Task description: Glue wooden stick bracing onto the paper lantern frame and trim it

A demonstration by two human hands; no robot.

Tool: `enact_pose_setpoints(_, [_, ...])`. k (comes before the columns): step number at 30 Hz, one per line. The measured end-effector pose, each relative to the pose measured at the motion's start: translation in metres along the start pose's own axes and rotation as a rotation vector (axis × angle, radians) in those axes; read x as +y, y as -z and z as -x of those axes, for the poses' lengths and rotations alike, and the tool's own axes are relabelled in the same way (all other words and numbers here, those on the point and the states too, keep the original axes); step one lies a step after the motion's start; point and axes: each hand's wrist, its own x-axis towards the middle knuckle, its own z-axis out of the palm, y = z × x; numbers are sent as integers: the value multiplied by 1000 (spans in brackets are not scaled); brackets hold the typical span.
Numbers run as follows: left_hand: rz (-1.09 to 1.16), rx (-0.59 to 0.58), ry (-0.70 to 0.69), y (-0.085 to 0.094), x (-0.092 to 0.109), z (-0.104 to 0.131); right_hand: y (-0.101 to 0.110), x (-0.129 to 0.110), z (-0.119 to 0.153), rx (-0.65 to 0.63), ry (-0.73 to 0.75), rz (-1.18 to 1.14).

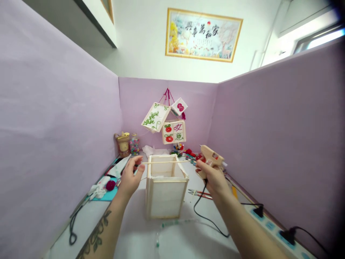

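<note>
A white box frame (167, 196) of pale sticks and thin panels stands upright on the table, its top open. Above its opening, a thin wooden stick (164, 162) runs level between my two hands. My left hand (132, 173), beside the box's upper left, pinches the stick's left end between fingertips and thumb. To the right of the box, my right hand (211, 174) is wrapped round a beige hot glue gun (212, 157), whose nozzle points up and left. The stick's right end reaches the fingers of my right hand.
Red-handled scissors (206, 195) lie right of the box. A black cord crosses to a power strip (269, 226) at the right. Decorated panels (156, 117) hang at the back wall. Left are a blue mat (110, 195), a red yarn ball (110, 185) and a bead jar (134, 144).
</note>
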Motion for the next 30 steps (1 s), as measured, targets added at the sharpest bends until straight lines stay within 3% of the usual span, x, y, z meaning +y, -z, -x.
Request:
enact_pose_setpoints(7, [220, -30, 155, -7, -2, 11, -19, 27, 9, 25, -46, -87])
enact_pose_setpoints(12, [288, -47, 279, -12, 14, 13, -27, 32, 25, -23, 42, -12])
enact_pose_setpoints(17, [360, -88, 352, -10, 29, 20, -25, 34, 34, -31, -17, 8])
enact_pose_setpoints(20, [345, -45, 296, -5, 34, 40, -14, 36, 48, -42, -7, 69])
enact_pose_setpoints(24, [257, 98, 96, 1, 48, 80, 6, 41, 78, -111, 150, 169])
enact_pose_setpoints(30, [109, 130, -120, 10, 61, 120, 27, 51, 114, -170, 355, 168])
